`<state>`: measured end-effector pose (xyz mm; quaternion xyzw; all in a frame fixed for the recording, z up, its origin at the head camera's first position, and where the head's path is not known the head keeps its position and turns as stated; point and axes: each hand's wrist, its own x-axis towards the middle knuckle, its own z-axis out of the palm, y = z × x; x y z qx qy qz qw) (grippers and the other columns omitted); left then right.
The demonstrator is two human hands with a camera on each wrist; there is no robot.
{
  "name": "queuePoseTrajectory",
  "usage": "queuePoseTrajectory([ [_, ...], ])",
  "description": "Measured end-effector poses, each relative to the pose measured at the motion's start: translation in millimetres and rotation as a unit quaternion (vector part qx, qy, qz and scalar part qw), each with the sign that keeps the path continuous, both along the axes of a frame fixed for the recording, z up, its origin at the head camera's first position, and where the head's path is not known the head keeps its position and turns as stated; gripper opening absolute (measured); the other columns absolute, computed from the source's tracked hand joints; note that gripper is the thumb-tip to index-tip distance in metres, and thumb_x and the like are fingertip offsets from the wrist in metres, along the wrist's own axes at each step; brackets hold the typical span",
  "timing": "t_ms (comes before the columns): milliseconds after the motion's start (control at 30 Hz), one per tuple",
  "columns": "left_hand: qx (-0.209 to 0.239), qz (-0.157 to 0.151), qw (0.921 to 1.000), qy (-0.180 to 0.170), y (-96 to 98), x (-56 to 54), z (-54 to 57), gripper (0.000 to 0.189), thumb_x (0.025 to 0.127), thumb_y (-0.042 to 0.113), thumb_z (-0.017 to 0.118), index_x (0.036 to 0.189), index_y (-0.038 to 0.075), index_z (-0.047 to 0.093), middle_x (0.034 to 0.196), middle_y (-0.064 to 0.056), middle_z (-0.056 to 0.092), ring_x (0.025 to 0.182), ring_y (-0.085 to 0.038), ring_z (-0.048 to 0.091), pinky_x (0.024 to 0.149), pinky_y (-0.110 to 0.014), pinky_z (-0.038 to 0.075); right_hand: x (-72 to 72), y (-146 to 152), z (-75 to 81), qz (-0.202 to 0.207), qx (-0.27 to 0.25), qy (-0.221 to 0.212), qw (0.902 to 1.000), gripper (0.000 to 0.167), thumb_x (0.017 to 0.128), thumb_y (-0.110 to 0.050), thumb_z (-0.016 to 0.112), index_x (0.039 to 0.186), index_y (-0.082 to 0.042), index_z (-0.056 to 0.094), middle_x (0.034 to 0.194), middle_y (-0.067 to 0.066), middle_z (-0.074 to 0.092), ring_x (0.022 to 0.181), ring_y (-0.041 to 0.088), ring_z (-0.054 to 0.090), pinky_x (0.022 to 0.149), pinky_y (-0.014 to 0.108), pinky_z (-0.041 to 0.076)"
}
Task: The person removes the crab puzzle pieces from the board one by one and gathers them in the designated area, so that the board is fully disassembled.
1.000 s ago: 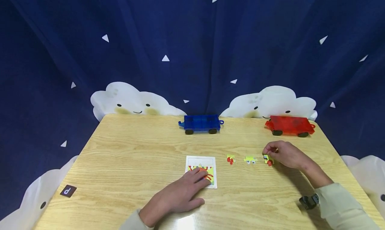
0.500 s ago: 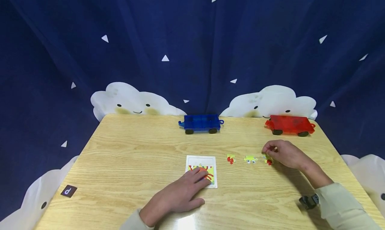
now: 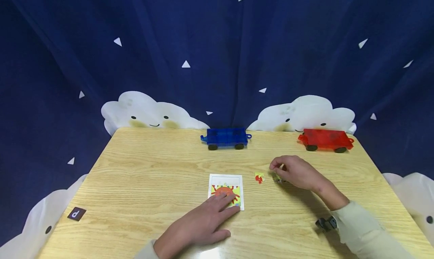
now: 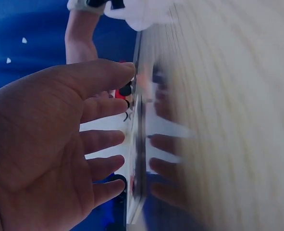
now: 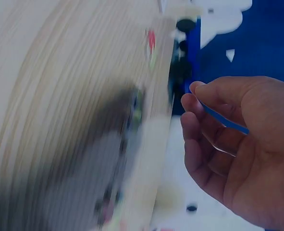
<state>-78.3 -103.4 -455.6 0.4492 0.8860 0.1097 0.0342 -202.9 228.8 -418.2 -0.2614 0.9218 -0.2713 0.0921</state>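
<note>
My left hand lies with fingers extended over the lower part of a white-framed puzzle board showing a red crab. In the left wrist view its fingertips line up along the board's edge. My right hand hovers above a yellow puzzle piece, which it partly covers and shades. The right wrist view shows its fingers curled, thumb tip against the index finger, nothing between them. A red-and-yellow puzzle piece lies between board and right hand. Another puzzle piece, blurred, lies beyond the hand's shadow.
A blue toy wagon stands at the table's back edge, a red toy wagon at the back right. A small black card with a white letter lies at the left edge. A dark blue curtain hangs behind the table.
My right hand has moved left from the rightmost puzzle piece to above the middle one. My left hand has shifted slightly down, uncovering more of the crab picture.
</note>
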Motion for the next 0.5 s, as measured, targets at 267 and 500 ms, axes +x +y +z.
queuePoseTrajectory([
  [267,-0.043,0.017,0.9989,-0.012,-0.3,13.6,4.6,0.063,0.101,0.042,0.060,0.156,0.015,0.046,0.164,-0.011,0.033,0.150,-0.032,0.031,0.119,-0.045,0.031,2.2,-62,-13.3,0.089,-0.066,-0.030,0.9934,0.010,0.102,-0.010,0.064,0.106,-0.009,0.074,0.088,0.000,0.069,0.073,0.012,0.061,0.067,0.029,0.052],
  [500,-0.055,0.020,0.9981,-0.016,0.0,17.2,2.7,0.065,0.102,0.045,0.059,0.158,0.016,0.043,0.165,-0.011,0.031,0.151,-0.031,0.028,0.119,-0.044,0.031,5.1,-107,-26.3,0.144,-0.071,-0.017,0.9869,0.015,0.103,-0.010,0.063,0.113,-0.011,0.074,0.098,-0.005,0.067,0.084,0.009,0.058,0.078,0.031,0.050],
])
